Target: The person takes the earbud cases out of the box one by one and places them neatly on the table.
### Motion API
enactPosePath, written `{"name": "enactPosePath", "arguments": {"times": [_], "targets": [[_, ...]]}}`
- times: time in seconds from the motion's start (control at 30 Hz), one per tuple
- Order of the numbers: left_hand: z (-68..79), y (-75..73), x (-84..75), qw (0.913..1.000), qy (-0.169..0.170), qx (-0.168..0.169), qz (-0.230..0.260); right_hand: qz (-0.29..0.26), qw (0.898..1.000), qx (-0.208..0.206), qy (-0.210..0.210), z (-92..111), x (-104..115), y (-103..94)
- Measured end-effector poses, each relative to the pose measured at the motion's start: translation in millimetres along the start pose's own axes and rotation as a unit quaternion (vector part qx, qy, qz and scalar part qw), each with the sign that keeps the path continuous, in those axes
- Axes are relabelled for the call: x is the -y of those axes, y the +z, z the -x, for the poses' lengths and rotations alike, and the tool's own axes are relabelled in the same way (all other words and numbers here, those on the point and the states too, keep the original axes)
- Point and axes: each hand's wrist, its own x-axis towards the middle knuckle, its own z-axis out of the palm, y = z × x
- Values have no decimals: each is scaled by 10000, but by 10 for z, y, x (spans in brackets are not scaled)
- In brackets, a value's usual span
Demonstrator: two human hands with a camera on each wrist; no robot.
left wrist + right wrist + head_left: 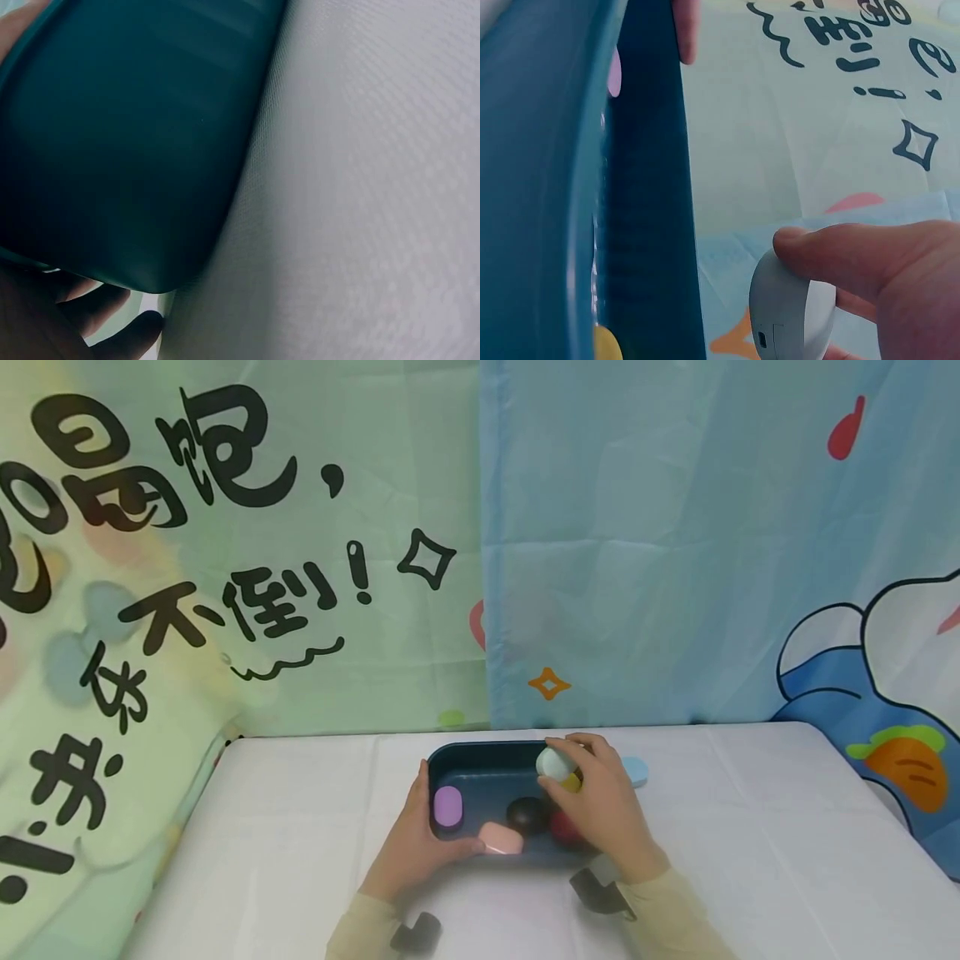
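One white round gadget (555,764) sits pinched between the thumb and fingers of the right hand (602,797), over the upper right part of the dark blue tray (480,768), just right of the frame's centre, low down. The right wrist view shows it gripped by its edges, likely so that its faces stay free. The left hand (422,839) holds the tray's left end, fingers along the outer side and thumb along the near edge, probably to keep it from sliding. Inside lie a purple block (447,805) at the left, a pink block (502,838) by the left thumb, touching or not I cannot tell, a black ball (528,816) and a red ball (564,831). The right hand blocks much of the tray's right end, covering part of the red ball and most of a yellow thing (572,782). Right of the tray, a light blue thing (636,770) shows partly behind that hand on the white table (262,843). Printed curtains (637,568) fill the upper frame.
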Motion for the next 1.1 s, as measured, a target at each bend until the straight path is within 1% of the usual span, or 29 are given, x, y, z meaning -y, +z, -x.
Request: {"name": "enactPosePath", "arguments": {"times": [0.2, 0.37, 0.7, 0.93, 1.1], "targets": [[-1, -2, 14, 10000, -37, -4, -31, 31, 9999, -13, 115, 11, -65, -92], [6, -3, 13, 10000, -21, -19, -24, 93, 9997, -103, 205, 23, -126, -178], [7, 3, 21, 10000, -45, -22, -39, 148, 9987, -411, 266, 37, -402, -262], [2, 4, 33, 10000, -34, -19, -38, 210, 9971, -452, 569, 47, -563, -331], [0, 12, 39, 10000, -37, -37, -36, 293, 9953, -557, 736, 48, -693, -366]]}}
